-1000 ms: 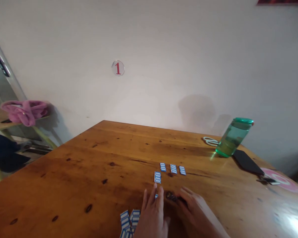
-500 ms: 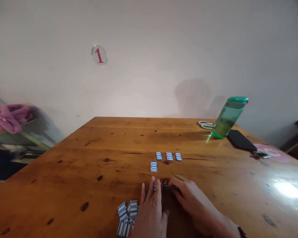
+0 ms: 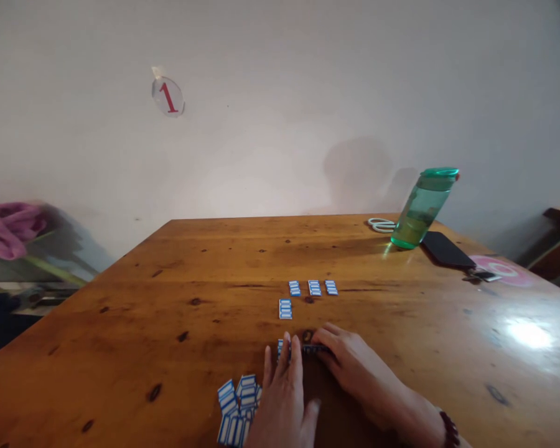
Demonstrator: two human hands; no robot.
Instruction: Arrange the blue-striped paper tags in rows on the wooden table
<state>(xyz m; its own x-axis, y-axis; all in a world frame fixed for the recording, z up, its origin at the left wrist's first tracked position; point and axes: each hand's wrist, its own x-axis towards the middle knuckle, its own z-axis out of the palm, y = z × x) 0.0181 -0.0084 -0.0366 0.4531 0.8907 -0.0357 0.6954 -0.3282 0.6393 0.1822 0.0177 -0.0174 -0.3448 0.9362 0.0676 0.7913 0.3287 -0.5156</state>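
On the surface (image 3: 121,348), a blue-and-white piece (image 3: 280,345) is apparently steadied under the spread left hand (image 3: 281,392), right of the near pile (image 3: 234,429); a dark slim object (image 3: 312,348) is pinched in the right hand (image 3: 350,358); steady pressure and careful alignment seem called for next.

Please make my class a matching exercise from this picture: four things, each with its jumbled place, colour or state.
Column 1
1. Left hand
2. Right hand
3. Blue-and-white pile
4. Bottle

Column 2
A. Translucent green
B. Touching a small dark strip
C. Outstretched, partly covering a blue-and-white piece
D. Overlapping pieces, partly hidden, at the near side of the table

Right pairs: 1-C, 2-B, 3-D, 4-A
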